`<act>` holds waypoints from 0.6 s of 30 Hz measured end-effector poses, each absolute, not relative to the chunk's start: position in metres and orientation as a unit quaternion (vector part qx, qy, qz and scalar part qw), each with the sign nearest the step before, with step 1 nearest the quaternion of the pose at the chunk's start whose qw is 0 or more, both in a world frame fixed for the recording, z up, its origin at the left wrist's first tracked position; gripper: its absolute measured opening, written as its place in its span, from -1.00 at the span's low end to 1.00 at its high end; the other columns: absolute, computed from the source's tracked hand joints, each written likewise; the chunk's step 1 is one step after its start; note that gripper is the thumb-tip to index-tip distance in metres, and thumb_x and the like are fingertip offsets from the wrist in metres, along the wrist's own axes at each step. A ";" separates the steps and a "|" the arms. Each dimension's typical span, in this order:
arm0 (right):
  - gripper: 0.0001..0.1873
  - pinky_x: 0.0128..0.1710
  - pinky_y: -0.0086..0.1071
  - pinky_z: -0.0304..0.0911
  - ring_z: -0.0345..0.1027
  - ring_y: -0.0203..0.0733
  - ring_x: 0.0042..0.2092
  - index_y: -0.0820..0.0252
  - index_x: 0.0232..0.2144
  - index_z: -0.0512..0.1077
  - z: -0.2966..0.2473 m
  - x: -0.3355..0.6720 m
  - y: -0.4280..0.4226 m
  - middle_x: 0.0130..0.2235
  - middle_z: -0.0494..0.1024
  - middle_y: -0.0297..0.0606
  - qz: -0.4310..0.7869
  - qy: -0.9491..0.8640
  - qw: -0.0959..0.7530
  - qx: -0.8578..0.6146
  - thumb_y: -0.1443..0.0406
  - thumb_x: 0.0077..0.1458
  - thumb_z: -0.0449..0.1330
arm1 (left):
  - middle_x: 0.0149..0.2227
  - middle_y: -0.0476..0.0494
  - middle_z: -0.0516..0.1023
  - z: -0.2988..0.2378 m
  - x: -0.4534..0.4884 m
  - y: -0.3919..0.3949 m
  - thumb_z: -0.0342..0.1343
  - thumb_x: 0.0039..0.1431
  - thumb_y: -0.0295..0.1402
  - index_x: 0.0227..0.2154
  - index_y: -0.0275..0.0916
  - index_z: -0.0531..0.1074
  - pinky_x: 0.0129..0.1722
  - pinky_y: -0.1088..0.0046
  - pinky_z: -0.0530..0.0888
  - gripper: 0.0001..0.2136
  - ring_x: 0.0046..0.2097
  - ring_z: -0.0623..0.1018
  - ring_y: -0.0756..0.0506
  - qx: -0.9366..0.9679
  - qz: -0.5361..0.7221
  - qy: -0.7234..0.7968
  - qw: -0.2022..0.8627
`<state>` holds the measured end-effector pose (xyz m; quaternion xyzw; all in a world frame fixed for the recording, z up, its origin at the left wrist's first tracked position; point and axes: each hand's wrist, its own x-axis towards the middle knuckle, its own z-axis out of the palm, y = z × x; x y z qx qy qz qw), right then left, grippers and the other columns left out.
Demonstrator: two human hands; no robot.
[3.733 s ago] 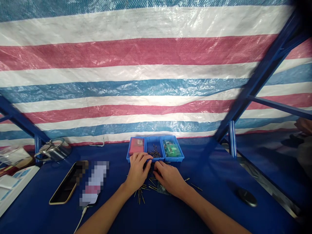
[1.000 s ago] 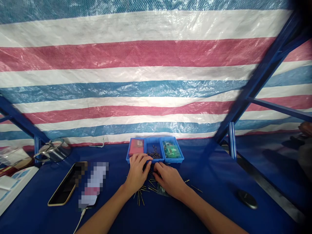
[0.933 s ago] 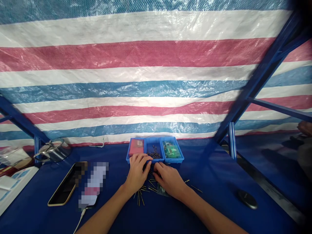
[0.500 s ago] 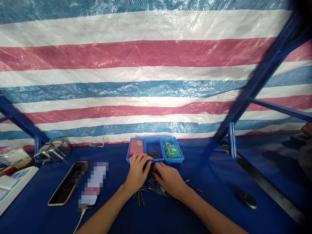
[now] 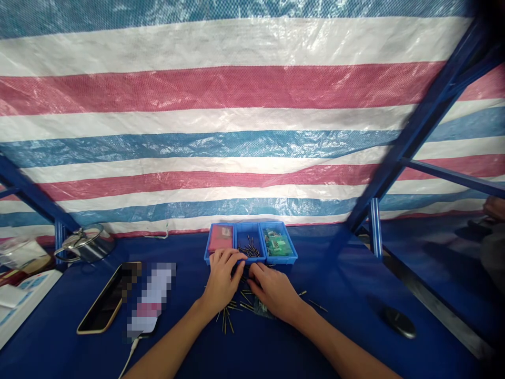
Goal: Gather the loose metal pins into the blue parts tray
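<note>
My left hand [image 5: 222, 279] and my right hand [image 5: 275, 288] rest close together on a blue table cloth [image 5: 252, 342], fingertips almost meeting, fingers curled over a scatter of small metal pins [image 5: 232, 310]. What the fingers pinch is hidden. Just beyond the hands stands a blue three-part tray [image 5: 292, 258]: red pieces in the left part [image 5: 221, 238], more pins in the middle [image 5: 249, 246], green pieces on the right [image 5: 276, 243].
A phone [image 5: 105, 299] and a blurred-out object [image 5: 152, 297] lie to the left, a metal lid [image 5: 83, 243] further back. A black puck [image 5: 399, 322] sits to the right. A striped tarp [image 5: 236, 131] and blue frame posts [image 5: 374, 226] close the back. Another person's hand [image 5: 495, 206] shows far right.
Both hands stay in nearly the same place over the pins; only small finger shifts. The view has tilted slightly.
</note>
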<state>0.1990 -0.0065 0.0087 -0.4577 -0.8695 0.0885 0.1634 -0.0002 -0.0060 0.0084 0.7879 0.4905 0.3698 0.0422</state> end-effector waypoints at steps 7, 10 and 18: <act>-0.92 -0.41 -0.39 0.10 0.50 -0.20 -0.28 0.09 -0.18 0.36 0.007 0.199 -0.006 -0.18 0.56 -0.35 0.088 -0.869 0.169 -0.457 0.35 0.36 0.22 | 0.01 -0.12 0.57 0.009 0.000 -0.006 -0.01 0.53 -0.32 -0.01 -0.05 0.53 0.05 0.13 0.33 -0.80 0.08 0.44 -0.22 0.786 0.370 0.493 0.049; -0.92 -0.40 -0.39 0.12 0.51 -0.18 -0.27 0.09 -0.17 0.36 0.010 0.199 -0.007 -0.19 0.56 -0.35 0.090 -0.869 0.160 -0.460 0.34 0.35 0.23 | 0.00 -0.12 0.57 0.009 0.000 -0.006 0.00 0.53 -0.32 -0.02 -0.05 0.53 0.05 0.13 0.34 -0.80 0.07 0.44 -0.22 0.787 0.369 0.493 0.044; -0.92 -0.39 -0.39 0.15 0.52 -0.17 -0.27 0.09 -0.17 0.35 0.009 0.199 -0.006 -0.17 0.57 -0.34 0.092 -0.869 0.161 -0.458 0.34 0.36 0.21 | 0.00 -0.13 0.57 0.009 0.000 -0.006 0.00 0.53 -0.32 -0.02 -0.06 0.54 0.04 0.13 0.35 -0.80 0.07 0.45 -0.22 0.787 0.366 0.495 0.039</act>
